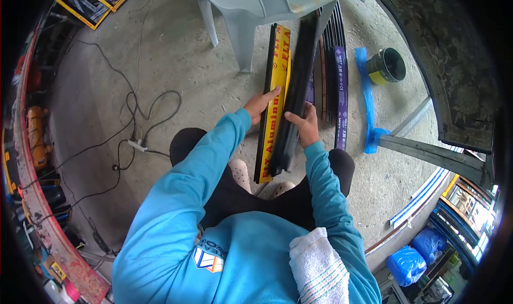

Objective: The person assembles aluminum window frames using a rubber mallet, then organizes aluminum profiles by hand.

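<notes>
My left hand is closed around a long black aluminum profile whose face carries yellow film with red lettering. The thumb lies across the film. My right hand grips a second long black profile, its thumb on the near face. This one is slightly blurred. Both pieces stand side by side at a slant between my knees, their lower ends close to my shoes. The fingers behind each profile are partly hidden.
A grey plastic chair stands in front. More dark profiles, one with purple film, lie to the right. Beyond are blue plastic wrap, a black bucket and a table leg. Cables and a power strip lie left.
</notes>
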{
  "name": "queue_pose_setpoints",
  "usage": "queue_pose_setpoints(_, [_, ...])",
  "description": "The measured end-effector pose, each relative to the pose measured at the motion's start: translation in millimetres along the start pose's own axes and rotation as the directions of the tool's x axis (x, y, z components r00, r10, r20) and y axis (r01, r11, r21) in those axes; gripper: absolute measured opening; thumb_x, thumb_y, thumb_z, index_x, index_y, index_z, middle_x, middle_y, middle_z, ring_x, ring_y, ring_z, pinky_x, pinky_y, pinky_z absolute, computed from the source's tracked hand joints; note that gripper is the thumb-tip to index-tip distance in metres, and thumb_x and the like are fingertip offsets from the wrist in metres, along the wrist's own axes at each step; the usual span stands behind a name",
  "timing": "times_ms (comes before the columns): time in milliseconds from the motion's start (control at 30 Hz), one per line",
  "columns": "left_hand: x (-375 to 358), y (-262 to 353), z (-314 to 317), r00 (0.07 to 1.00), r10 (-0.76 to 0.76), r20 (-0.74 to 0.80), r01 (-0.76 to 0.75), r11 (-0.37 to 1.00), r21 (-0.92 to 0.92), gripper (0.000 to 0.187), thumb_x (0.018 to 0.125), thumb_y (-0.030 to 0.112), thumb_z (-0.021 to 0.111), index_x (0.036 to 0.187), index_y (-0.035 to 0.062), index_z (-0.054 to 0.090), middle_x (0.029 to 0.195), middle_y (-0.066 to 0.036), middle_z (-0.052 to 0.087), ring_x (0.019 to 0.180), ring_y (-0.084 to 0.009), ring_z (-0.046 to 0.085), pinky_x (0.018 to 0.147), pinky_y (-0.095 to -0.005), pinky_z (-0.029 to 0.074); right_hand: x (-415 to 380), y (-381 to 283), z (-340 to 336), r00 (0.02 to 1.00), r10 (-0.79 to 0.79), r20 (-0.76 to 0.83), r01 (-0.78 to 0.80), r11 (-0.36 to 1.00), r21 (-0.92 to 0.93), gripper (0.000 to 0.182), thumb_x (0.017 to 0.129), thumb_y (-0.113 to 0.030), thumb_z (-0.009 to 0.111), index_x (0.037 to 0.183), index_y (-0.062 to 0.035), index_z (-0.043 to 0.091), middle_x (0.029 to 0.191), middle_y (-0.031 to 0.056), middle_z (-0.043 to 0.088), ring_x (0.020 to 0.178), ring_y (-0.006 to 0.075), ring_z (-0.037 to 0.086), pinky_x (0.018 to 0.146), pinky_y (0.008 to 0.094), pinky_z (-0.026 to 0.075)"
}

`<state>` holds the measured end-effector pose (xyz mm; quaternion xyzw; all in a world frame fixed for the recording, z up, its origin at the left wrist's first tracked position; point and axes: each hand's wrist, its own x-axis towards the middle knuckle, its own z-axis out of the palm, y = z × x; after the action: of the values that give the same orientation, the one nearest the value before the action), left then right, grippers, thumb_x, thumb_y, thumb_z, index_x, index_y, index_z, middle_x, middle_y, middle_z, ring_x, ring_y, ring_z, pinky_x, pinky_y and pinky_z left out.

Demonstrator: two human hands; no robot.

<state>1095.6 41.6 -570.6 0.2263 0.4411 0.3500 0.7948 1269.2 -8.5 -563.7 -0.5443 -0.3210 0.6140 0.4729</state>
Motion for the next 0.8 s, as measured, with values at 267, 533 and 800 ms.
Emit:
queue_pose_setpoints(267, [6.9, -19.9, -1.1, 0.996, -0.065, 0.053, 0.064, 0.998, 0.022, 0.064, 0.08, 0.041, 0.073, 0.124, -0.0012, 0.052, 0.112, -0.014, 0.063, 0.099, -0.0219, 0.064, 0.087, -0.0364, 0.053, -1.2, 0.6, -8.5, 0.999, -0.044, 0.022, 0.044, 0.999, -0.008, 0.065, 0.071, -0.001, 0.072, 0.126, 0.0071, 0.039, 0.107, 0.0107, 0.058, 0.098, 0.0176, 0.058, 0.089, 0.0282, 0.046])
queue_pose_setpoints(533, [8.7, -20.8, 0.4, 0.981, -0.099, 0.164, 0.111, 0.992, -0.065, 0.052, 0.077, 0.013, 0.065, 0.125, 0.0026, 0.05, 0.11, -0.011, 0.062, 0.097, -0.0208, 0.063, 0.088, -0.0386, 0.053, -9.9, -30.0, -13.1, 0.998, 0.052, -0.045, -0.042, 0.978, 0.203, 0.043, 0.072, 0.0, 0.064, 0.112, 0.0022, 0.049, 0.091, 0.0058, 0.058, 0.079, 0.0143, 0.056, 0.076, 0.0277, 0.046])
queue_pose_setpoints(800, [2.0, -27.9, 3.8, 0.987, 0.012, 0.163, -0.014, 1.0, 0.016, 0.058, 0.075, 0.008, 0.062, 0.13, 0.0035, 0.043, 0.111, -0.011, 0.06, 0.102, -0.0216, 0.061, 0.09, -0.0396, 0.051, -5.7, -19.8, -17.6, 0.996, 0.083, 0.034, -0.088, 0.979, 0.182, 0.042, 0.071, 0.0, 0.062, 0.111, 0.002, 0.05, 0.088, 0.0059, 0.057, 0.078, 0.0139, 0.055, 0.073, 0.0266, 0.045])
